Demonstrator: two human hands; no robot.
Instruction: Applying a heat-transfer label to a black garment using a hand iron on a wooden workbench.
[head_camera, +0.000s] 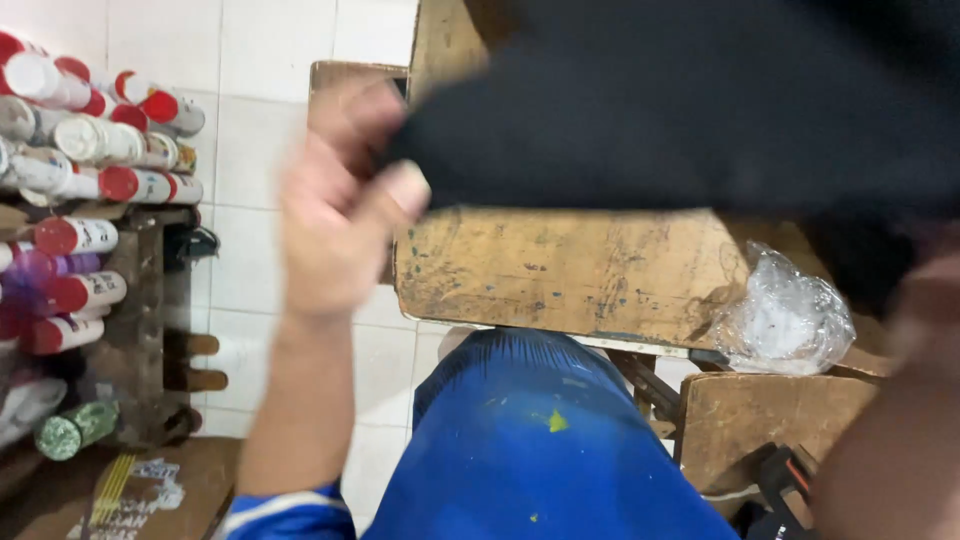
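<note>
Worn wooden table (560, 270) lies open below the black cloth (680, 100); crumpled plastic bag (785, 315) blocks its right edge.

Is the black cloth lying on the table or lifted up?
Lifted: the left hand pinches the black cloth above the wooden table.

At nine o'clock I saw stacked spray cans (85, 160), white-labelled with red caps, lying on their sides. A crumpled clear plastic bag (785, 315) sat at three o'clock, and a printed brown cardboard sheet (130, 490) lay at seven o'clock.

Black cloth (680, 100): cut off at 12 and 3 o'clock, blurred. Right hand (925, 300): blurred, cropped at 3 o'clock, grip indeterminate.
</note>
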